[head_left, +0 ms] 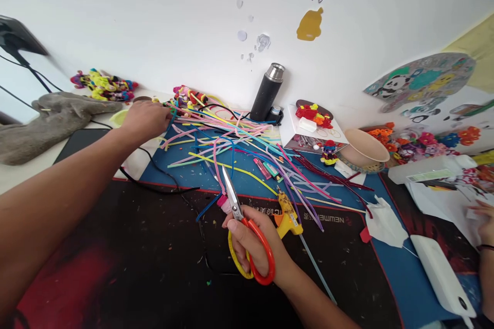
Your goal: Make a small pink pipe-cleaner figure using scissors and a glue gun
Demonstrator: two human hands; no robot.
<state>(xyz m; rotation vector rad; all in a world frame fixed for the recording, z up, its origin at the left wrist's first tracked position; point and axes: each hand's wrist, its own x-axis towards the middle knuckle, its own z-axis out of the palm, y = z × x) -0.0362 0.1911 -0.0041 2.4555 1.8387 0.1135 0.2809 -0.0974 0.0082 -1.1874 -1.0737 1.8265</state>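
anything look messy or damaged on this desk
Yes. The multicoloured fuzzy craft stems sprawl in a loose, crisscrossed tangle over the flat blue surface, not sorted. The yellow plastic glue gun looks stained brown near its nozzle, and tiny scraps dot the black printed mat.

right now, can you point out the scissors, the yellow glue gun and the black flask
Scissors (235, 208): head view, on the pivot between blades and handles.
Yellow glue gun (289, 219): head view, on its body.
Black flask (265, 95): head view, mid-body, below the silver top.
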